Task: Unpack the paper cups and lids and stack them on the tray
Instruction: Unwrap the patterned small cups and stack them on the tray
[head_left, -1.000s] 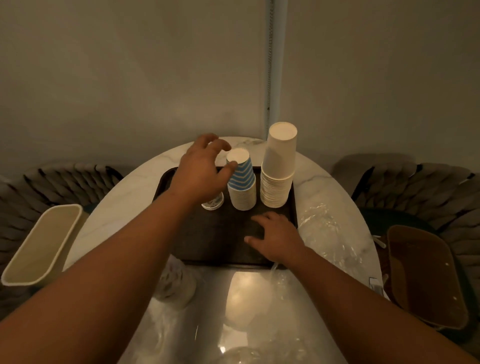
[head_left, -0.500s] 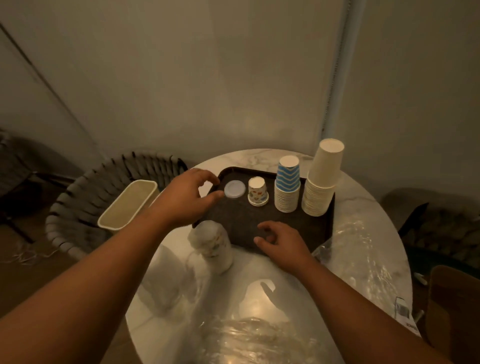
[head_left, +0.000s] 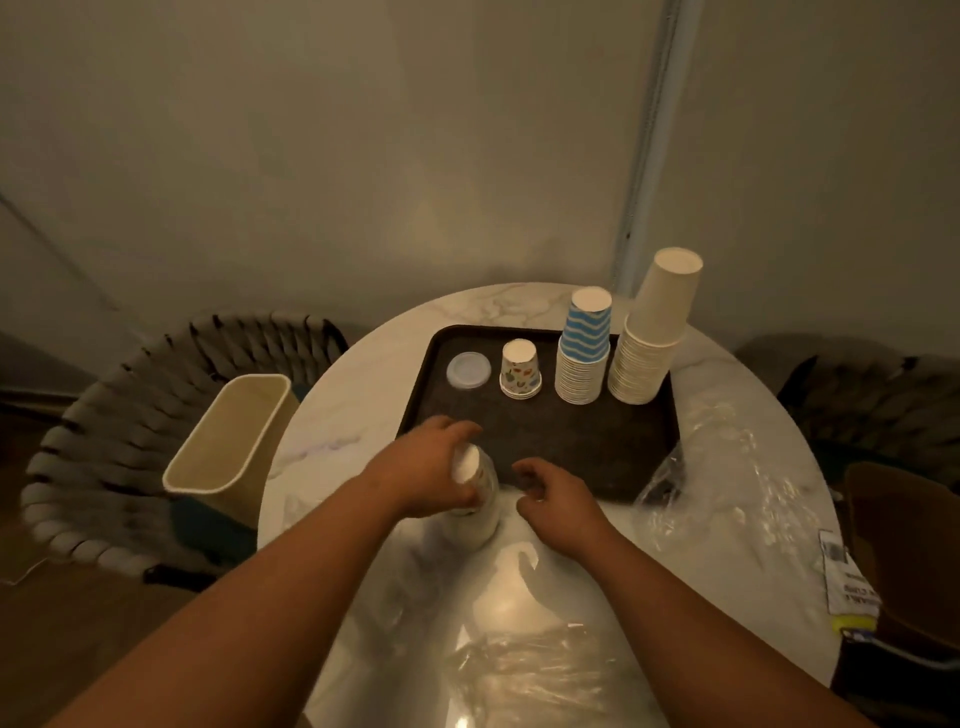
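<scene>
A dark brown tray (head_left: 597, 447) lies on the round marble table. Along its far edge stand a clear lid (head_left: 468, 369), a short stack of patterned cups (head_left: 520, 370), a blue-striped cup stack (head_left: 583, 349) and a tall white cup stack (head_left: 652, 330), all upside down. In front of the tray's near left corner stands a wrapped stack of small cups (head_left: 475, 501) in clear plastic. My left hand (head_left: 428, 474) grips its top. My right hand (head_left: 556, 496) hovers just right of it with fingers loosely curled, holding nothing.
Crumpled clear plastic wrap (head_left: 727, 483) lies on the table's right side and more plastic (head_left: 524, 670) near me. A cream bin (head_left: 228, 441) sits on the left woven chair, a brown bin (head_left: 904, 551) at the right. A labelled packet (head_left: 847, 582) is at the table's right edge.
My left hand came back from the tray's far left and took hold of the wrapped cup stack. My right hand left the tray's front edge and moved beside the stack. The view shifted.
</scene>
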